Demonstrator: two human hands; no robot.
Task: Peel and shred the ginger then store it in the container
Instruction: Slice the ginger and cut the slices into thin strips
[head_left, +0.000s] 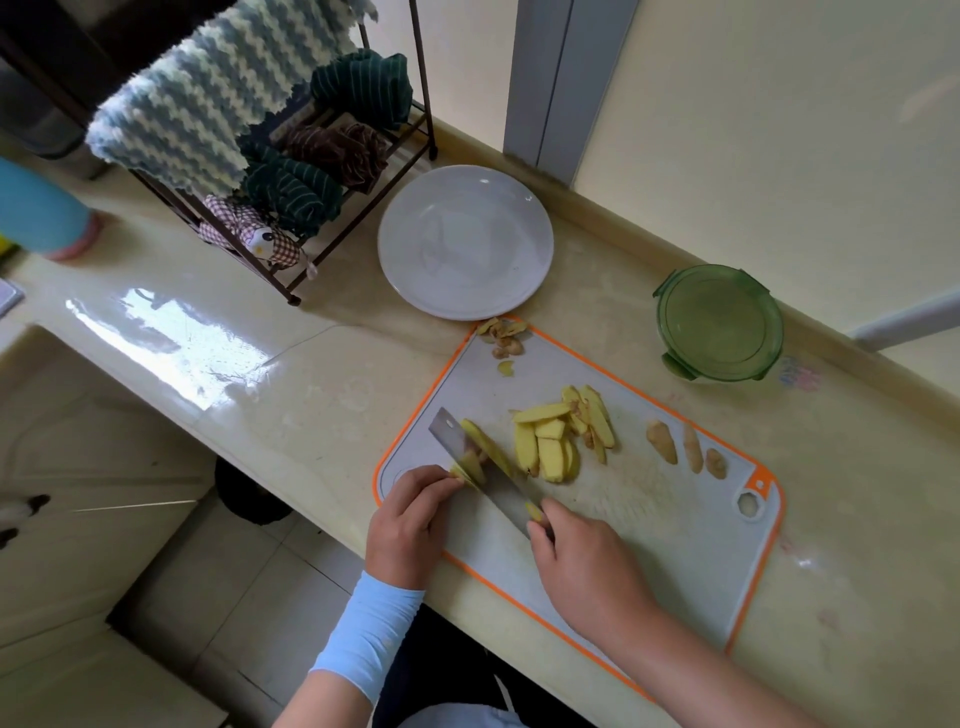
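Observation:
On the grey cutting board with an orange rim (649, 525), my left hand (408, 519) pinches a piece of peeled ginger (470, 467) against the board. My right hand (587, 561) grips the handle of a cleaver (467, 457), whose blade stands on that ginger. A slice clings to the blade's right side. A pile of yellow ginger slices (563, 436) lies just right of the blade. Three small ginger pieces (685, 447) rest further right. Peel scraps (504, 338) sit at the board's far corner. The green lidded container (722, 322) stands beyond the board, shut.
A white plate (465, 241) sits on the counter behind the board. A wire rack (291, 171) with cloths and a towel stands at the back left. A blue bottle (44, 213) is at the far left. The counter's front edge runs under my wrists.

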